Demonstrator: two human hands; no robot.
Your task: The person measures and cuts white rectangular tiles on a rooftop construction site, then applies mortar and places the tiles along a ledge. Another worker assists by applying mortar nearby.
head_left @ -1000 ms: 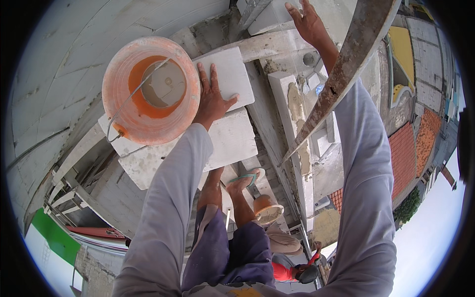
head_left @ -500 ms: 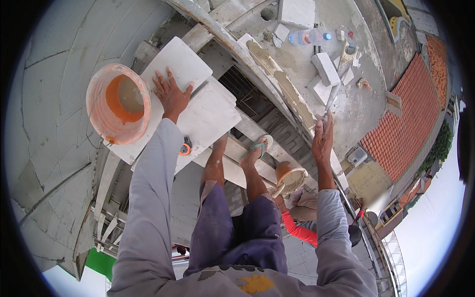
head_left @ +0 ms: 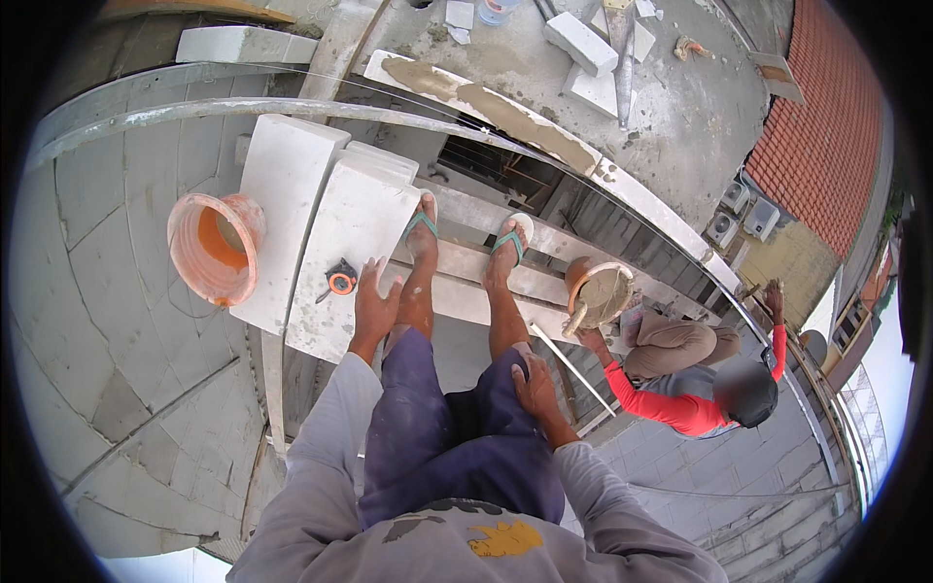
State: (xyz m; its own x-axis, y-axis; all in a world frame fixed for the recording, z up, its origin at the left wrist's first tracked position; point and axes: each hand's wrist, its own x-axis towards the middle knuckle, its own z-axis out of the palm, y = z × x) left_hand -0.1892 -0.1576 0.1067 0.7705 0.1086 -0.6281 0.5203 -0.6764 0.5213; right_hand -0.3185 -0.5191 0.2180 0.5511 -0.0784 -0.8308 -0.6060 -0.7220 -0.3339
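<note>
My left hand (head_left: 374, 309) is empty, its fingers apart, beside my left shin and at the edge of a white lightweight block (head_left: 362, 216). On that block lies an orange-and-black tape measure (head_left: 341, 282), close to my fingertips but not held. Another white block (head_left: 275, 209) lies alongside, with a narrow gap between the two. An orange bucket (head_left: 183, 248) stands at its left side. My right hand (head_left: 536, 389) rests on my right thigh near the knee, fingers stretched and holding nothing.
My sandalled feet (head_left: 505, 243) stand on beams with open gaps between them. At right, a co-worker in red sleeves (head_left: 671, 403) reaches to a mortar bucket (head_left: 604, 293). Beyond are a mortar-topped wall (head_left: 530, 121), a handsaw (head_left: 623, 73), block pieces (head_left: 581, 44) and a taut string.
My left hand has come off the far block and drawn back toward my leg. My right hand has dropped from mid-air onto my thigh. The view has turned, showing more of the co-worker.
</note>
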